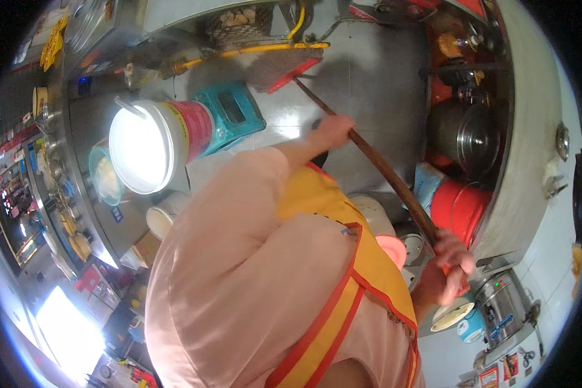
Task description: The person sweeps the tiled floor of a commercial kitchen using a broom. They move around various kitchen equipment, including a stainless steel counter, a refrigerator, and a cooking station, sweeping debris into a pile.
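Note:
A broom with a red head, fanned grey-brown bristles and a long brown handle slants across the view. Its bristles lie at the grey tiled floor, under the edge of the counter at the top. My left hand is closed around the handle's lower part, nearer the head. Around the handle's upper end, by its red tip, my right hand is closed; it looks slightly blurred. A pale pink sleeve and a yellow apron with red trim fill the middle and hide part of the floor.
On the left, a white-lidded bucket stands by a teal stool. A yellow pipe runs above the broom head. At right, a steel counter has a lidded pot and a red tub below. A pink basin lies near the apron.

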Motion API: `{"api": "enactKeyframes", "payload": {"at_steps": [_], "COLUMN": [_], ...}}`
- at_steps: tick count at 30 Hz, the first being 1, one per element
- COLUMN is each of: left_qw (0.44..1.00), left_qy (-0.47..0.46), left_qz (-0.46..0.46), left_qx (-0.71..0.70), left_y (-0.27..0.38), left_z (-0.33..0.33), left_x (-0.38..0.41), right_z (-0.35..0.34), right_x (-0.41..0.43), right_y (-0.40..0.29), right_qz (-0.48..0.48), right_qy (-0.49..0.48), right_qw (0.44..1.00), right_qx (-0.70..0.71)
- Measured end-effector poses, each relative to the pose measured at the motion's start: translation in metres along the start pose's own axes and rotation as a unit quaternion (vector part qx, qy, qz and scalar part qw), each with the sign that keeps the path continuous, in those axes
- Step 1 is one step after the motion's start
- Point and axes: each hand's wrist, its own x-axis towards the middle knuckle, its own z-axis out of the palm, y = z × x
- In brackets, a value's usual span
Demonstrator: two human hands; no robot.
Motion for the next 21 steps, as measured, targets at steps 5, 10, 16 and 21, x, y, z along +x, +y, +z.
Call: {"api": "enactKeyframes", "payload": {"at_steps": [5,10,16,21], "left_qw": [0.992,0.997,0.997,0.993], "left_qy": [-0.12,-0.07,-0.026,0.031], "left_qz": [0.001,0.031,-0.031,-0.011], "left_qx": [-0.049,0.015,0.071,0.112], "left_y": [0.092,0.064,-0.042,-0.068], "left_z": [0.01,0.024,-0.01,-0.031], "left_x": [-0.006,-0.009,-0.019,-0.021], "right_z": [-0.033,-0.047,0.005,0.033], "right_x": [-0.033,-0.037,-0.045,-0.047], "right_y": [-0.034,-0.019,0.07,0.079], "right_qz": [-0.083,-0.05,-0.025,-0.016], "right_qy": [0.106,0.056,0.044,0.058], "right_qw": [0.991,0.997,0.998,0.998], "right_qx": [0.025,0.006,0.041,0.014]}}
